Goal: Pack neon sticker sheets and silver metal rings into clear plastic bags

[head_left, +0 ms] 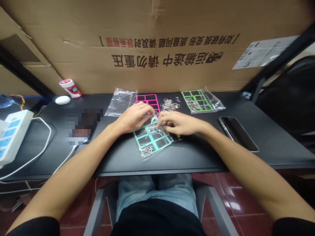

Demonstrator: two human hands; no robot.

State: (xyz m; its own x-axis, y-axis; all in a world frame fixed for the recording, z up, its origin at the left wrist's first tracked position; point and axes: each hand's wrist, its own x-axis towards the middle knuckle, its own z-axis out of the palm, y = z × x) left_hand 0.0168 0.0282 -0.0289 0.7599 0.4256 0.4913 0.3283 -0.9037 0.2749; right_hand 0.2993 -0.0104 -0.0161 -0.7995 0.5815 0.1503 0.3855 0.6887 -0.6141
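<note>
A transparent plastic bag (165,143) lies on the dark table, with a teal grid frame (152,143) in it. Several metal key rings with clasps (146,151) are at its near corner. My left hand (137,116) has its fingers pinched at the bag's far edge. Close beside it, my right hand (180,123) is closed, fingers curled over metal rings (161,129) at the bag's upper part; whether these are inside the bag I cannot tell. Just beyond my hands are a pink grid frame (150,99) and a pile of metal rings (169,105).
At the back right, a green grid frame (206,104) lies with metal rings and a bag. Another transparent bag (119,104) is at back left. A phone (238,133) lies right; a white mouse (62,100), red-white container (71,88) and power strip (16,137) are left. Cardboard (157,78) stands behind.
</note>
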